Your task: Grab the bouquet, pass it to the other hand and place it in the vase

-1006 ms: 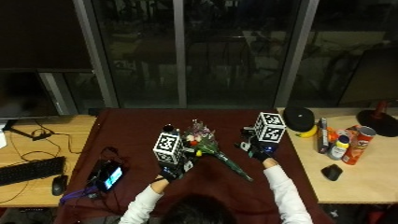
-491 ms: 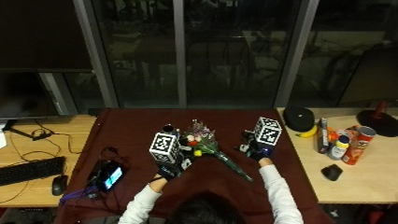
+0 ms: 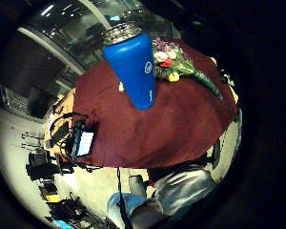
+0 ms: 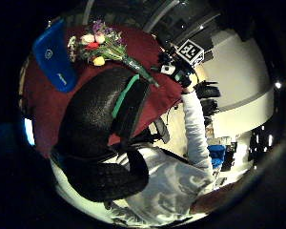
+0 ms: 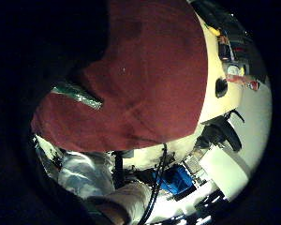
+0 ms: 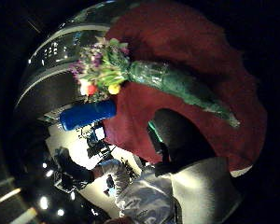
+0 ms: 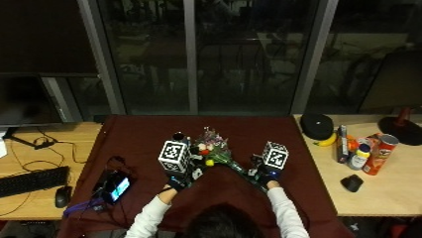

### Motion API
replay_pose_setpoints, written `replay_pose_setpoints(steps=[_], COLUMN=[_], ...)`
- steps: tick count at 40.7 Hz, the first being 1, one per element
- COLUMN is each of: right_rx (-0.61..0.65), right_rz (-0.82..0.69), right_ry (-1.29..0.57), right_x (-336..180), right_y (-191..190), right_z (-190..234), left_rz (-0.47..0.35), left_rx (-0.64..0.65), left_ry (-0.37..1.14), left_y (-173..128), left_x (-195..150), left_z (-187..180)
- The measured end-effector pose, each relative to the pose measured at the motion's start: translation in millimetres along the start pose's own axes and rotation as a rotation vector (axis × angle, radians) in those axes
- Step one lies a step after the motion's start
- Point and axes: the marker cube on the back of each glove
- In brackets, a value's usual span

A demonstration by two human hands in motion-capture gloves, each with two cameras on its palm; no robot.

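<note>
lying on the dark red cloth, the bouquet has not moved. the right hand has come down onto its green stem end; i cannot tell its grip. the left hand has crept closer to the blue vase, grip unclear too.

Keyboard, mouse, banana, red can, maroon tablecloth

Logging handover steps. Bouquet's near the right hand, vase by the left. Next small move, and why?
Probably lift: the right hand sits at the stem end of the bouquet, whose green wrap lies close under that palm with its flowers beside the blue vase. Raising it off the dark red tablecloth comes before passing it to the left hand. Whether the fingers already grip the wrap cannot be seen.
</note>
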Motion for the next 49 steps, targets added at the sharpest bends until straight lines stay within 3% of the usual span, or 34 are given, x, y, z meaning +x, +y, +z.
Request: replay_pose_setpoints(steps=[5,11,19,25,32,40,45,49], right_rx=[0.074,0.117,0.233,0.301,0.378,0.435,0.683,0.593], right_rz=[-0.123,-0.074,-0.025,-0.098,-0.119,-0.027,-0.072,-0.233], right_ry=[0.022,0.045,0.042,0.058,0.009,0.021,-0.043,-0.264], right_x=[-5,-16,-21,-34,-39,-30,-33,-49], right_y=[-26,8,6,8,8,15,5,2], right_z=[23,24,41,54,50,36,24,23], left_rz=[-0.004,-0.009,-0.024,-0.029,-0.044,-0.091,-0.13,-0.145], left_rx=[-0.004,-0.016,-0.031,-0.026,-0.045,-0.063,-0.064,-0.067], left_ry=[-0.005,-0.003,0.003,-0.001,0.001,0.002,0.032,0.049], left_y=[-1,-1,-5,-9,-8,-15,-24,-28], left_x=[-3,-6,-9,-12,-15,-23,-25,-28], left_z=[5,8,8,7,6,10,5,1])
